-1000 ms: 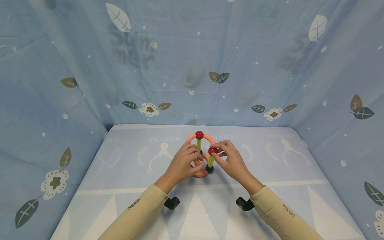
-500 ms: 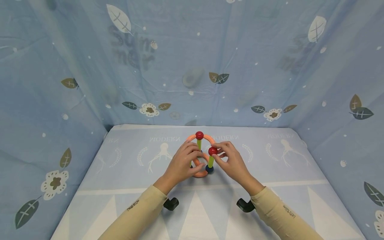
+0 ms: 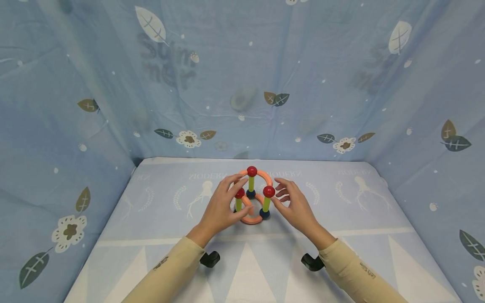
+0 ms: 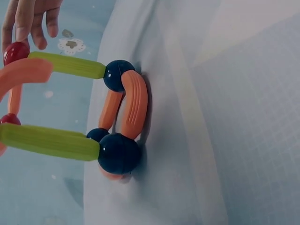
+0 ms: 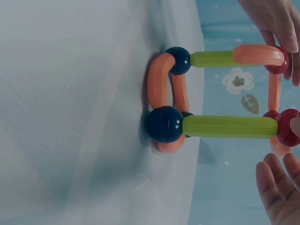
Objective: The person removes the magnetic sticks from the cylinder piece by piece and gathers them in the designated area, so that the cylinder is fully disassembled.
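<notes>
A toy frame of magnetic rods and balls stands upright in the head view. Its base has dark blue balls (image 3: 265, 213) joined by curved orange rods (image 3: 251, 220). Straight green rods (image 3: 267, 204) rise to red balls, one at the back (image 3: 251, 171), one at the right (image 3: 269, 192) and one at the left (image 3: 240, 193). A curved orange rod (image 5: 257, 55) at the top front joins the left red ball, its other end free. My left hand (image 3: 219, 207) is spread beside the left ball. My right hand (image 3: 297, 207) has loose fingers, its thumb tip right at the right ball.
The frame stands on a patterned light cloth (image 3: 163, 219) over the table. Behind it and at both sides hang blue leaf-print curtains (image 3: 242, 101). Black wrist-worn pieces (image 3: 313, 262) sit under both wrists.
My right fingers have come off the right red ball and spread. My left hand has drawn back to the left and opened wider, uncovering the left red ball and the front orange rod.
</notes>
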`<action>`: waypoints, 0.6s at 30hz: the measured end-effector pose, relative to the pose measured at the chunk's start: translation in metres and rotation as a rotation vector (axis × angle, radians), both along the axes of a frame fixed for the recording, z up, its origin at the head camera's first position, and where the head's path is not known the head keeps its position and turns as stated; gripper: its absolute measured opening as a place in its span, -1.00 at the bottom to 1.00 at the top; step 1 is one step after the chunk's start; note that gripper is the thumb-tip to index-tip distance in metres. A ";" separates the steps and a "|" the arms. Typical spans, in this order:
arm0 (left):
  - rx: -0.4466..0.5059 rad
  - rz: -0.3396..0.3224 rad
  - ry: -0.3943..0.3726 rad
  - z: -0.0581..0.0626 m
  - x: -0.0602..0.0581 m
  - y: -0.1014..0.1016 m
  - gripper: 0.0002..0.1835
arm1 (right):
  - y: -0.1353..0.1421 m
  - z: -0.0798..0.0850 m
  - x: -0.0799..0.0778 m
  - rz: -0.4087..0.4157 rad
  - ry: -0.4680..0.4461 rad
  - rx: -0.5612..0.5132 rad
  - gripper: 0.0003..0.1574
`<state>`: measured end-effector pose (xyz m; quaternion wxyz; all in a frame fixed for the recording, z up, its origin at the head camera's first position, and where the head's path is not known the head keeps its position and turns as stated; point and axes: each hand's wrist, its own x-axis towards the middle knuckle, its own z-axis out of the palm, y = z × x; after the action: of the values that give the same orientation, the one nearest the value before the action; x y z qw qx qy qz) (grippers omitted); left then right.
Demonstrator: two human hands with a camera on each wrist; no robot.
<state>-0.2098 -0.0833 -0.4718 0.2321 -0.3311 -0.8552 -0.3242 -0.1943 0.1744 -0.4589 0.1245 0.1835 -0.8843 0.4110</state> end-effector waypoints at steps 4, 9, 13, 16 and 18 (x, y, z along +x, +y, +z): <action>0.037 0.030 -0.050 -0.003 0.002 -0.007 -0.02 | 0.002 -0.004 0.001 -0.017 -0.035 0.008 -0.24; 0.067 0.067 -0.121 -0.011 0.004 -0.015 -0.03 | 0.004 -0.009 0.003 -0.023 -0.056 0.014 -0.25; 0.094 0.098 -0.198 -0.019 0.004 -0.020 -0.07 | 0.005 -0.015 0.003 -0.026 -0.061 0.013 -0.28; 0.127 0.106 -0.250 -0.024 0.004 -0.024 -0.10 | 0.006 -0.020 0.004 -0.032 -0.078 0.011 -0.30; 0.151 0.109 -0.277 -0.027 0.004 -0.026 -0.13 | 0.007 -0.024 0.003 -0.036 -0.095 0.016 -0.31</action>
<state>-0.2056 -0.1094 -0.4991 0.1534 -0.2179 -0.8690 -0.4169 -0.1908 0.1813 -0.4831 0.0882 0.1487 -0.8956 0.4100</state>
